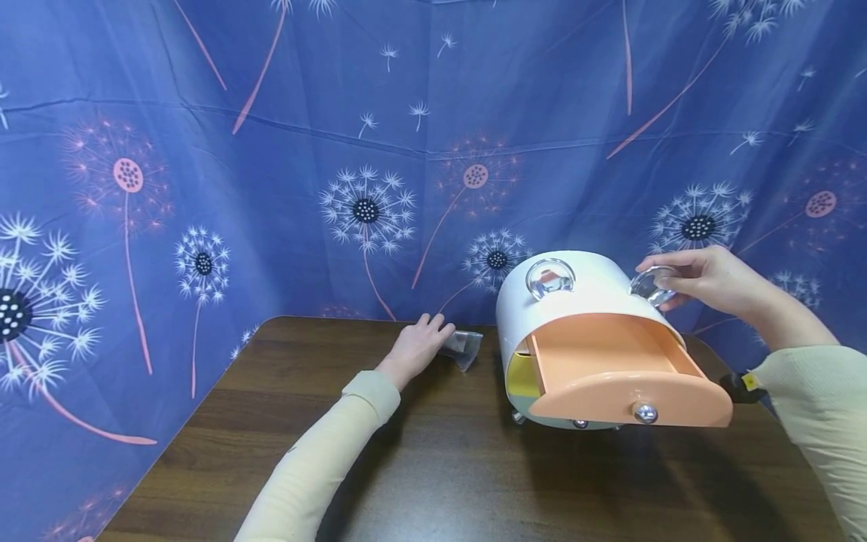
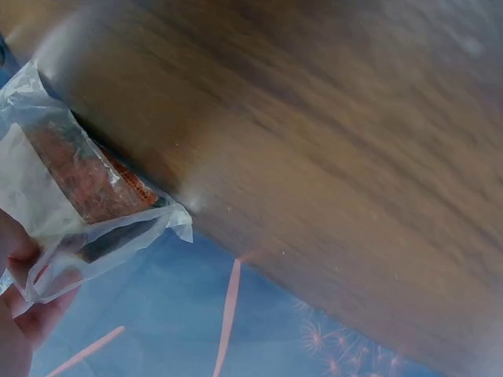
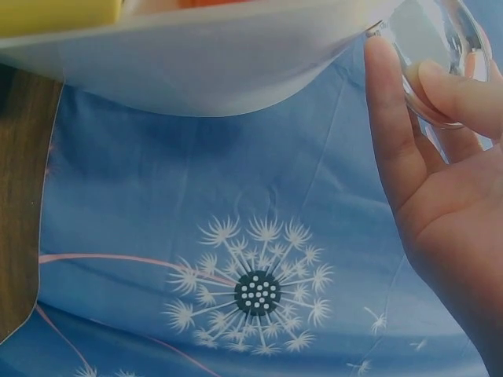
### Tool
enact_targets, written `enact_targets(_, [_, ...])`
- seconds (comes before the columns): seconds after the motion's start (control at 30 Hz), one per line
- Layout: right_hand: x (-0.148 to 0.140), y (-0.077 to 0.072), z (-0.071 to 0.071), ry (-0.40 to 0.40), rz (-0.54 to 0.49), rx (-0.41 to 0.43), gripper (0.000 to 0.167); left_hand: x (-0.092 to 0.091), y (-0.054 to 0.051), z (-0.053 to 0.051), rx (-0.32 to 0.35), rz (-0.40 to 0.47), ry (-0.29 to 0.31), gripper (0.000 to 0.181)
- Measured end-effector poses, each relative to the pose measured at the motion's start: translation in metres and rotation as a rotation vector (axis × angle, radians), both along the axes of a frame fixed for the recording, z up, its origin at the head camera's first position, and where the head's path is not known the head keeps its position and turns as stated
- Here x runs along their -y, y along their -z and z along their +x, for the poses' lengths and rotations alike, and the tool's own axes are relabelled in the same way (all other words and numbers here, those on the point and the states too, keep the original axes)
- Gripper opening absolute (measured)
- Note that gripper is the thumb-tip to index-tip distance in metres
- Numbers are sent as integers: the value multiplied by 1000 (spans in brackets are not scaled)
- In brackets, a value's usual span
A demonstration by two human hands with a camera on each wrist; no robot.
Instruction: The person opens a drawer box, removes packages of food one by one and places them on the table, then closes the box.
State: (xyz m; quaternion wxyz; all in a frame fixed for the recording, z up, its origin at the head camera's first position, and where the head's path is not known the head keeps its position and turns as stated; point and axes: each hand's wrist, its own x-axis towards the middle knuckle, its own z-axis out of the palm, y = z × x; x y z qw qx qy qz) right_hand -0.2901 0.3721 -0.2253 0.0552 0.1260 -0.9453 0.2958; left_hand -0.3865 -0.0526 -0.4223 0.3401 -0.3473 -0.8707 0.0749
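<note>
My left hand grips a small clear plastic bag at the back edge of the table. In the left wrist view, reddish-brown and white contents show inside the bag, and the fingertips lie against its edge. My right hand pinches a shiny round disc at the upper right side of a white rounded drawer box. A matching disc sits on the box's left top. The box's orange drawer is pulled out, with a silver ball knob.
A yellow drawer part shows beneath the orange one. Short silver feet are under the box. A dark object with a yellow mark lies right of it, near my sleeve. A blue dandelion-print cloth hangs behind the wooden table.
</note>
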Motion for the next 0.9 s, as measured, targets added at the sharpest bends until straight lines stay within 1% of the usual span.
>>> enact_targets(0.07, [-1,0,0,2,-5,3,39,1,1,0,-25,-14,26,25])
enact_targets(0.2, [-2,0,0,4,-12,8,41,3,3,2,-56,-53,51,24])
enact_targets(0.3, [-1,0,0,5,-7,7,40,5,3,4,-71,-78,68,24])
enact_targets(0.4, [-1,0,0,1,-5,0,39,6,3,6,-71,-99,88,22])
enact_targets(0.57, [-1,0,1,-9,2,-11,38,7,4,10,-45,-125,101,21])
enact_targets(0.77, [-1,1,0,-10,-12,-3,40,10,5,14,25,-182,105,25])
enact_targets(0.9, [-2,1,1,-10,-19,3,40,10,5,16,56,-218,117,25])
